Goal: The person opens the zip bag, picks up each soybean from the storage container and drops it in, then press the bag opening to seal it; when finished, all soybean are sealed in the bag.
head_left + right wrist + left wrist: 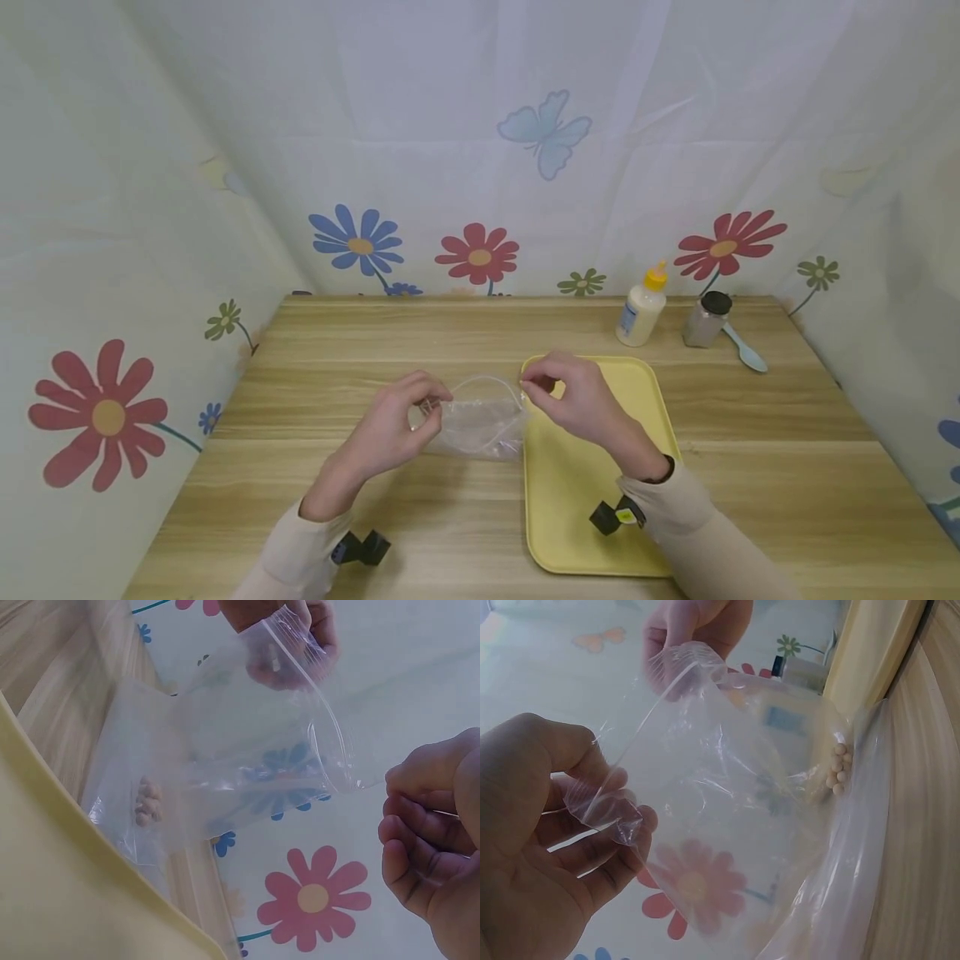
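Observation:
A clear zip-lock bag [480,425] stands upright on the wooden table between my two hands, its mouth spread apart. My left hand [393,421] pinches the left side of the bag's top edge between thumb and fingers; the plastic bunches there in the left wrist view. At the opposite side of the mouth, my right hand [573,396] pinches the top edge with thumb and forefinger, over the tray's left part. Several small round beige balls [838,769] lie at the bottom of the bag, possibly beans or beads; the same balls [148,801] show through the plastic in the right wrist view.
A yellow tray [570,500] lies under my right forearm, just right of the bag. Behind it stand a white squeeze bottle [639,317] with a yellow nozzle and a jar [705,323] with a black lid. A pale blue spoon [750,357] lies beside the jar.

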`<action>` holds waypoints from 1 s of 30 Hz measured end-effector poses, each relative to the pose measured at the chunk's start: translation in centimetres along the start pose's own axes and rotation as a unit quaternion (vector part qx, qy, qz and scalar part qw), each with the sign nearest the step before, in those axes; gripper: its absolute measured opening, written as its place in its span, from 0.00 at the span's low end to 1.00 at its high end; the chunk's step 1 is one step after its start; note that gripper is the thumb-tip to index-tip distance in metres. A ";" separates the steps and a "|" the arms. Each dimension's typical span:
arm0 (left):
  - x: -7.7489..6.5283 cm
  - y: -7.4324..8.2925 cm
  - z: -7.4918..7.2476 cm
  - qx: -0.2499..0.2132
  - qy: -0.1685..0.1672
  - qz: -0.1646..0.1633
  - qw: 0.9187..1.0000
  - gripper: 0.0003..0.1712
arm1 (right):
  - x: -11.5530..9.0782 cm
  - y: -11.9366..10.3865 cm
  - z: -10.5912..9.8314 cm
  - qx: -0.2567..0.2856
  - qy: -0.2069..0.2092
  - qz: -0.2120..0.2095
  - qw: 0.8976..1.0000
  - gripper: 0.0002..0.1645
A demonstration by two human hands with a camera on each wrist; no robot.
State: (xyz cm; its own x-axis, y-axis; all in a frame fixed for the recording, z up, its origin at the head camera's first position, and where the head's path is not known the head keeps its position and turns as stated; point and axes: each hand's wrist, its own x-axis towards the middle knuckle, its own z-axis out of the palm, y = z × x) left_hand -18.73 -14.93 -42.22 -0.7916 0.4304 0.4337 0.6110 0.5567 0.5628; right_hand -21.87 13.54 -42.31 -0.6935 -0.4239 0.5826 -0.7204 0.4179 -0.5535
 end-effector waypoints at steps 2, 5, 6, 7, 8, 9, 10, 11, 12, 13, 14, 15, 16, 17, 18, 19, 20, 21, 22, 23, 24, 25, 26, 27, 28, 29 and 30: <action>0.1 0.0 0.1 -0.002 -0.001 0.001 1.000 0.10 | -0.1 -0.1 0.1 -0.001 0.002 -0.005 1.000 0.03; 0.1 0.1 0.3 -0.006 -0.002 0.006 1.000 0.11 | -0.3 -0.2 0.1 -0.001 -0.002 -0.005 1.000 0.03; 0.1 0.1 0.3 -0.007 -0.002 0.007 1.000 0.11 | -0.3 -0.3 0.1 -0.001 -0.003 -0.006 1.000 0.03; 0.1 0.2 0.3 -0.008 -0.002 0.008 1.000 0.11 | -0.3 -0.4 0.1 0.000 -0.004 -0.008 1.000 0.03; 0.1 0.2 0.4 -0.008 -0.003 0.009 1.000 0.11 | -0.3 -0.5 0.1 0.000 -0.006 -0.011 1.000 0.03; 0.1 0.2 0.4 -0.008 -0.003 0.010 1.000 0.11 | -0.3 -0.6 0.1 0.001 -0.006 -0.014 1.000 0.03; 0.1 0.2 0.4 -0.007 -0.003 0.010 1.000 0.11 | -0.3 -0.7 0.1 0.002 -0.006 -0.019 1.000 0.03; 0.1 0.2 0.4 -0.007 -0.003 0.010 1.000 0.11 | -0.3 -0.8 0.1 0.003 -0.006 -0.023 1.000 0.03; 0.1 0.1 0.4 -0.006 -0.003 0.010 1.000 0.11 | -0.3 -0.8 0.2 0.004 -0.005 -0.028 1.000 0.03; 0.1 0.1 0.4 -0.006 -0.003 0.010 1.000 0.10 | -0.3 -0.8 0.2 0.006 -0.005 -0.034 0.999 0.03; 0.1 0.1 0.4 -0.006 -0.004 0.010 1.000 0.10 | -0.3 -0.8 0.2 0.006 -0.005 -0.040 0.999 0.03; 0.1 0.1 0.4 -0.006 -0.004 0.010 1.000 0.10 | -0.3 -0.8 0.3 0.006 -0.004 -0.046 0.999 0.04; 0.1 0.1 0.4 -0.005 -0.004 0.011 1.000 0.10 | -0.3 -0.8 0.3 0.008 -0.003 -0.051 0.999 0.04; 0.1 0.0 0.4 -0.005 -0.004 0.012 1.000 0.10 | -0.2 -0.8 0.3 0.008 -0.002 -0.056 0.998 0.04; 0.1 0.0 0.4 -0.004 -0.004 0.013 1.000 0.10 | -0.2 -0.8 0.4 0.008 0.000 -0.060 0.998 0.04; 0.1 0.0 0.4 -0.004 -0.003 0.015 1.000 0.10 | -0.1 -0.9 0.4 0.009 0.001 -0.064 0.998 0.04; 0.1 -0.1 0.4 -0.003 -0.003 0.016 1.000 0.10 | -0.1 -0.9 0.4 0.009 0.002 -0.067 0.998 0.04; 0.1 -0.1 0.4 -0.002 -0.002 0.017 1.000 0.10 | 0.0 -0.9 0.4 0.010 0.002 -0.070 0.997 0.04; 0.1 -0.2 0.4 -0.002 -0.002 0.017 1.000 0.10 | 0.1 -0.9 0.4 0.012 0.001 -0.072 0.997 0.04; 0.1 -0.2 0.4 -0.001 -0.002 0.016 1.000 0.10 | 0.1 -0.9 0.4 0.014 0.000 -0.075 0.997 0.05; 0.1 -0.2 0.3 -0.002 -0.002 0.015 1.000 0.10 | 0.1 -1.0 0.4 0.016 -0.003 -0.076 0.997 0.05; 0.1 -0.2 0.3 -0.003 -0.002 0.015 1.000 0.10 | 0.1 -1.0 0.4 0.018 -0.005 -0.077 0.997 0.05; 0.1 -0.2 0.3 -0.003 -0.003 0.014 1.000 0.10 | 0.1 -1.1 0.4 0.020 -0.007 -0.078 0.997 0.05; 0.1 -0.2 0.3 -0.003 -0.003 0.015 1.000 0.10 | 0.1 -1.1 0.4 0.021 -0.009 -0.078 0.997 0.06; 0.1 -0.2 0.3 -0.004 -0.003 0.016 1.000 0.10 | 0.1 -1.1 0.4 0.021 -0.009 -0.077 0.997 0.05; 0.1 -0.2 0.4 -0.004 -0.003 0.017 1.000 0.10 | 0.0 -1.2 0.4 0.020 -0.009 -0.076 0.997 0.05; 0.1 -0.2 0.4 -0.006 -0.003 0.019 1.000 0.10 | 0.0 -1.2 0.4 0.019 -0.008 -0.075 0.997 0.05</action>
State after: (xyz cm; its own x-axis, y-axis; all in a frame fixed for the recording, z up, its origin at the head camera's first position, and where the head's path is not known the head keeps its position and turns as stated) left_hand -18.96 -14.68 -42.57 -0.7682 0.4550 0.4504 0.6401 0.5322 0.5541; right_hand -21.02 12.72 -41.91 -0.5770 -0.4922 0.6518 -0.8162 0.3174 -0.4828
